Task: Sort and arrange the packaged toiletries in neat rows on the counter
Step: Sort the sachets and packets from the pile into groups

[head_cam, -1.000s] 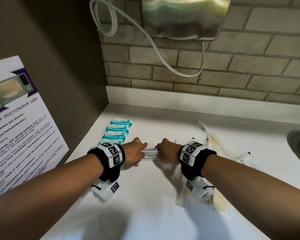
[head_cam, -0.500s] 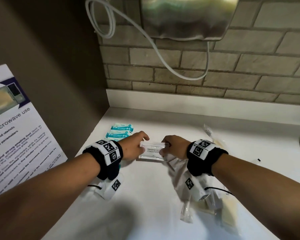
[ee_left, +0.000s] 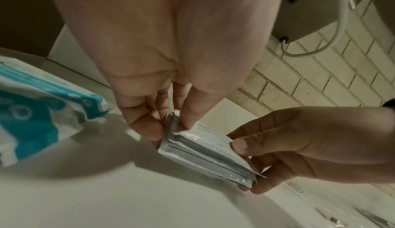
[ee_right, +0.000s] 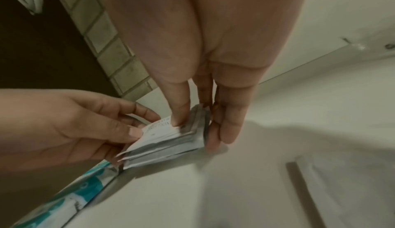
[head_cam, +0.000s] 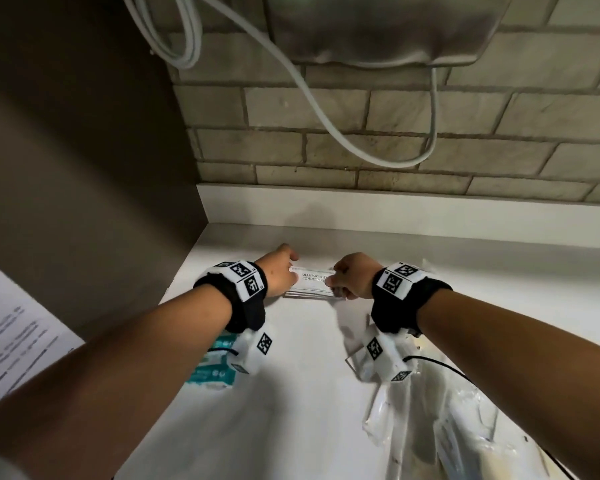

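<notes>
Head view: I see my left hand (head_cam: pixel 278 271) and right hand (head_cam: pixel 354 276) pinching opposite ends of a stack of shampoo sachets (head_cam: pixel 313 284), held low over the counter (head_cam: pixel 305 393), beyond the teal packets (head_cam: pixel 212 370).

Flat white shampoo sachet stack (head_cam: pixel 313 285): between both hands' fingers (ee_left: pixel 149 123), on white counter (head_cam: pixel 302 393).
Teal-printed wipe packets (head_cam: pixel 212 365): left, nearer than fingers.

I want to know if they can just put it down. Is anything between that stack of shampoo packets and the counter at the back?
Nothing visible. The left hand and right hand pinch the stack of shampoo packets by its ends, over bare counter. The teal packs and clear bags lie nearer the person.
</notes>
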`<state>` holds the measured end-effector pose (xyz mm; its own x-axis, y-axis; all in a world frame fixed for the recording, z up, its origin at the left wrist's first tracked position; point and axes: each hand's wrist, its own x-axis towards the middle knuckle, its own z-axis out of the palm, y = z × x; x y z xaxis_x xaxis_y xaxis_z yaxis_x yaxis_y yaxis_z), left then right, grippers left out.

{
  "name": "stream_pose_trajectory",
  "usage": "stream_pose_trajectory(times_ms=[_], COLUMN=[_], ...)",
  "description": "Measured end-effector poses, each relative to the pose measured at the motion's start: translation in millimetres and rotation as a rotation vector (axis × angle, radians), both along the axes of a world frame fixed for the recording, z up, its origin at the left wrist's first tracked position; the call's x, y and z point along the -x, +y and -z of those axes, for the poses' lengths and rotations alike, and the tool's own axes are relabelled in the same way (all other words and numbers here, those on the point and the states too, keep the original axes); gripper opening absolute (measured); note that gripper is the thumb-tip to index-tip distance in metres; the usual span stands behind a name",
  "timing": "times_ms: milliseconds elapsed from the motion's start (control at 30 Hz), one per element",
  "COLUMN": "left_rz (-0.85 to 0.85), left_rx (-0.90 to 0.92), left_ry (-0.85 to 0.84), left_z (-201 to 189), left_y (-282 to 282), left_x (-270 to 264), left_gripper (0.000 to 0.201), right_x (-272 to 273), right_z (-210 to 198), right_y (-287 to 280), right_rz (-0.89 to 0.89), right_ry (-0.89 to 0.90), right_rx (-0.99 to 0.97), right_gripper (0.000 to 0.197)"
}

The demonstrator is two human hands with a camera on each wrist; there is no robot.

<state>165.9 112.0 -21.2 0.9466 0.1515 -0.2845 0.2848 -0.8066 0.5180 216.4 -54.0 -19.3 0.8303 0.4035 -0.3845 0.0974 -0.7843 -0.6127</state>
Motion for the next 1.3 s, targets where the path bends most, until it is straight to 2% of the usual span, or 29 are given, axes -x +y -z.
stream_pose_trajectory(times_ms=[200, 333, 500, 600, 700, 800, 833, 900, 1000, 1300], left_rz=[0.068, 0.139, 0.211, 0.233, 0.278, 0.33, 0.346, 0.38, 0.392, 0.368], left_rx=[-0.132, -0.205, -0.233, -0.258, -0.274, -0.343, -0.38, -0.443, -0.458, -0.449], left_ry=[0.046, 0.049, 0.104, 0.133, 0.193, 0.226, 0.225, 0.205, 0.174, 0.16], left_z=[12.1, 9.8, -1.7, -11.9, -15.7, -14.1, -14.0, -14.2, -14.8, -12.5], left_y=[1.5, 2.6, 0.7, -2.0, -4.7, -9.2, -11.5, -16.8, -19.7, -16.3], left_x=[-18.1, -20.9, -20.8, -21.1, -22.2, -25.7, -26.4, -25.9, -24.3, -26.4], left_gripper=[0.035, 0.034, 0.046, 0.053, 0.075, 0.091, 0.088, 0.068, 0.046, 0.039], right_x=[-9.4, -6.8, -6.5, -6.8, -7.7, -7.5, -8.2, -9.5, -11.6, -16.4], right_z=[2.9, -0.1, -2.9, -5.7, -12.4, -16.5, -15.8, -12.8, -6.1, -0.4], right_y=[4.1, 3.3, 5.1, 5.1, 5.0, 9.0, 12.2, 18.8, 25.4, 27.2], right_rz=[0.033, 0.013, -0.106, -0.175, -0.32, -0.427, -0.438, -0.452, -0.472, -0.468], right_ry=[0.034, 0.03, -0.045, -0.051, -0.074, -0.17, -0.184, -0.21, -0.248, -0.317], right_rx=[0.037, 0.044, 0.132, 0.16, 0.285, 0.433, 0.442, 0.469, 0.506, 0.502], right_gripper=[0.011, 0.028, 0.037, 0.055, 0.077, 0.078, 0.073, 0.057, 0.042, 0.043])
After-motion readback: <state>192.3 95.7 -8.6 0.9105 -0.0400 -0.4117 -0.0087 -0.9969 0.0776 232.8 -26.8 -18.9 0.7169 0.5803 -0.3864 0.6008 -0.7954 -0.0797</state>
